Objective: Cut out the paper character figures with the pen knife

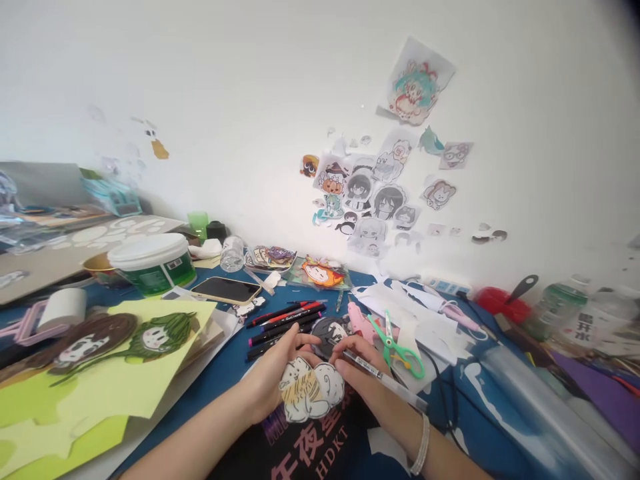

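My left hand (273, 380) holds a cut-out paper drawing of a pale cartoon figure (310, 390) low in the middle, fingers curled behind it. My right hand (363, 370) grips a clear-barrelled pen (383, 379) and rests against the cut-out's right edge. Just beyond my fingers lies a dark-haired character cut-out (330, 331) beside a row of several markers (285, 320). Green-handled scissors (400, 347) lie to the right of my right hand.
A phone (226, 289) and a green-and-white tub (153, 261) sit at left behind yellow-green sheets with drawn characters (115, 347). Paper scraps (415, 313), a red object (503, 303) and bottles (560, 310) crowd the right. Stickers (370, 193) cover the wall.
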A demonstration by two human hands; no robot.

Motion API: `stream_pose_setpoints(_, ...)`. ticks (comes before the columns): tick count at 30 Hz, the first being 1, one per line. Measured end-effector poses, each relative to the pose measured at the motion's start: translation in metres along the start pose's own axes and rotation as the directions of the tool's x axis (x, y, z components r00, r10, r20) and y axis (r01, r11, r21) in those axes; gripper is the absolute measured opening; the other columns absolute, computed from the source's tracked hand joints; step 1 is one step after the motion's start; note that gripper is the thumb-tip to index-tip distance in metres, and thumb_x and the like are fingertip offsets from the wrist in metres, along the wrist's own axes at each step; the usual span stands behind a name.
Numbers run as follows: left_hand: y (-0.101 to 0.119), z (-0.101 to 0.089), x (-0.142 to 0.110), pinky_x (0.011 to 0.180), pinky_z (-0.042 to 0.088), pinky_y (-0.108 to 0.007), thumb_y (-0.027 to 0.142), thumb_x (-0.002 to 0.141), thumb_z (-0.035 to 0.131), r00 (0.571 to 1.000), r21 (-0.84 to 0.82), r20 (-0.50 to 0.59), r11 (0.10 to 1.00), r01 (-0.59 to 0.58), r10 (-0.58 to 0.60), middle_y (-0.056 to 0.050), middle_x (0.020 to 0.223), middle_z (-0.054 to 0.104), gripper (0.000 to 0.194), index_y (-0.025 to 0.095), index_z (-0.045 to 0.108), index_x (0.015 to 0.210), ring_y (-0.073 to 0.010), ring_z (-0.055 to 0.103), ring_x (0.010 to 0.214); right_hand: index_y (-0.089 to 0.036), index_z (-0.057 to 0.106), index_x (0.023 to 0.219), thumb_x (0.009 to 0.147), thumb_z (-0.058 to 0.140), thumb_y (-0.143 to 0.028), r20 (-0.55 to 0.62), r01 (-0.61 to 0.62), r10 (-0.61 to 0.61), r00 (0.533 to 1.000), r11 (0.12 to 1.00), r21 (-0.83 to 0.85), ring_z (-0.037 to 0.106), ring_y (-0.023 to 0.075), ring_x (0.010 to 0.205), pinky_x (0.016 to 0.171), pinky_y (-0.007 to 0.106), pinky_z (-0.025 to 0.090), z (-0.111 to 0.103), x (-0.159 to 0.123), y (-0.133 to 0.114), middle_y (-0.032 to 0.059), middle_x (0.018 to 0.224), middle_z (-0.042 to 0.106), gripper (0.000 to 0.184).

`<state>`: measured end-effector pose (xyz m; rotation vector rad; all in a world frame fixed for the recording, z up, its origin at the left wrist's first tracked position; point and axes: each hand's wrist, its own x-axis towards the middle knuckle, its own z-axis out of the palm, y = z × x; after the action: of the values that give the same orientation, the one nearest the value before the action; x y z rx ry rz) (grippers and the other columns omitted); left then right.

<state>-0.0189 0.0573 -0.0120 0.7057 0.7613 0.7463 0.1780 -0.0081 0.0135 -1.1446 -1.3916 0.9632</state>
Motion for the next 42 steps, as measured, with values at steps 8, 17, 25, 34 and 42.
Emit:
stream_pose_setpoints(8,-0.004,-0.001,0.004,0.067,0.060,-0.032,0.047,0.104,0.065,1.000,0.057,0.006,0.998,-0.031,0.031,-0.004,0.102,0.071,0.033,0.017,0.066,0.118,-0.0160,0.068,0.077,-0.025,0.064,0.082,0.065,0.067,-0.017,0.080,-0.032,0.026,0.996,0.997,0.071,0.062,0.0192,0.073,0.066,0.029,0.052,0.004,0.005,0.017,-0.0023,0.078,0.067,0.019)
stream_pose_setpoints(17,0.005,0.006,0.002,0.085,0.063,-0.043,0.046,0.104,0.066,0.990,0.090,0.102,0.990,-0.110,0.100,-0.008,0.117,0.072,0.034,0.017,0.067,0.122,-0.0223,0.072,0.097,-0.024,0.059,0.081,0.066,0.064,-0.024,-0.183,0.012,0.018,0.983,0.986,0.165,0.060,0.0190,0.073,0.066,0.028,0.049,-0.003,0.014,0.004,-0.0008,0.080,0.063,0.015)
stream_pose_setpoints(25,-0.005,0.000,0.004,0.088,0.064,-0.043,0.030,0.100,0.073,0.965,0.243,0.126,0.936,-0.256,0.231,-0.007,0.121,0.072,0.024,0.016,0.069,0.119,-0.0230,0.072,0.102,-0.025,0.061,0.085,0.067,0.069,-0.029,-0.306,0.069,-0.004,0.952,0.977,0.203,0.067,0.0246,0.087,0.075,0.033,0.054,-0.001,0.018,0.009,0.0018,0.087,0.066,0.020)
stream_pose_setpoints(34,-0.005,-0.008,0.011,0.090,0.063,-0.045,0.034,0.101,0.072,0.956,0.335,0.103,0.896,-0.293,0.274,-0.008,0.124,0.071,0.027,0.017,0.068,0.122,-0.0244,0.071,0.106,-0.026,0.059,0.083,0.067,0.068,-0.031,-0.389,0.101,-0.031,0.921,0.982,0.160,0.068,0.0263,0.089,0.079,0.036,0.056,0.001,0.019,0.010,0.0010,0.085,0.066,0.018)
stream_pose_setpoints(42,0.002,-0.020,0.018,0.090,0.062,-0.046,0.040,0.103,0.069,0.954,0.477,0.088,0.829,-0.292,0.285,-0.009,0.124,0.070,0.032,0.018,0.066,0.126,-0.0244,0.071,0.104,-0.026,0.059,0.081,0.068,0.071,-0.034,-0.396,0.140,-0.086,0.914,0.984,0.110,0.068,0.0265,0.084,0.077,0.038,0.057,0.004,0.026,0.017,0.0010,0.080,0.065,0.019)
